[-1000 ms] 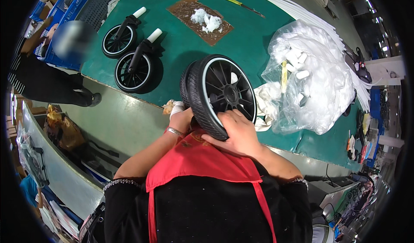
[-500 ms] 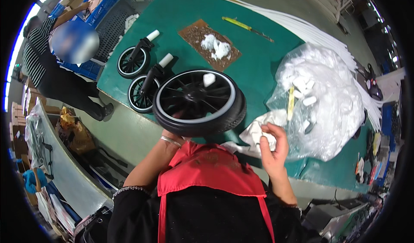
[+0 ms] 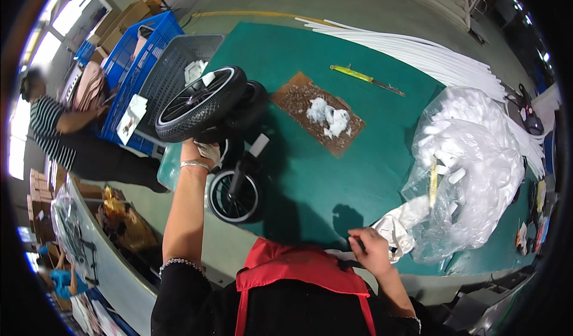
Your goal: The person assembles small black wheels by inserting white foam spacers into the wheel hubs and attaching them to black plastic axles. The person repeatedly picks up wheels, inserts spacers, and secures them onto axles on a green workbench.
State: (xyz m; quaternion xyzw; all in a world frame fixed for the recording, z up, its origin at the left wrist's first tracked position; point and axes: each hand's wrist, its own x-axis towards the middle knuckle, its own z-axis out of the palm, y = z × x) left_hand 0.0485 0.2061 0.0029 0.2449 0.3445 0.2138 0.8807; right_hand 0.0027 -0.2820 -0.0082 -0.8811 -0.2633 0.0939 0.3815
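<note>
My left hand (image 3: 192, 151) reaches out at the left end of the green table and grips a large black spoked wheel (image 3: 197, 118) from beneath. The wheel is tilted, with a small white piece (image 3: 208, 78) at its far rim. Another black wheel (image 3: 253, 100) shows partly behind it. Just nearer to me lies a small caster wheel (image 3: 235, 196) on a black fork with a white tube (image 3: 259, 145). My right hand (image 3: 371, 249) hovers at the near table edge, fingers curled in, beside a white cloth (image 3: 403, 228); what they hold, if anything, is hidden.
On the green table (image 3: 310, 196) lie a brown board (image 3: 295, 97) with white fluff and a yellow-handled cutter (image 3: 352, 73). A clear bag of white pieces (image 3: 471, 175) stands at right, long white tubes (image 3: 418, 49) behind. Beyond the left end are a grey crate (image 3: 170, 73) and a person.
My left hand has carried the large wheel away to the left, over the small wheels. My right hand has dropped back toward the near edge, fingers more curled. The view has shifted.
</note>
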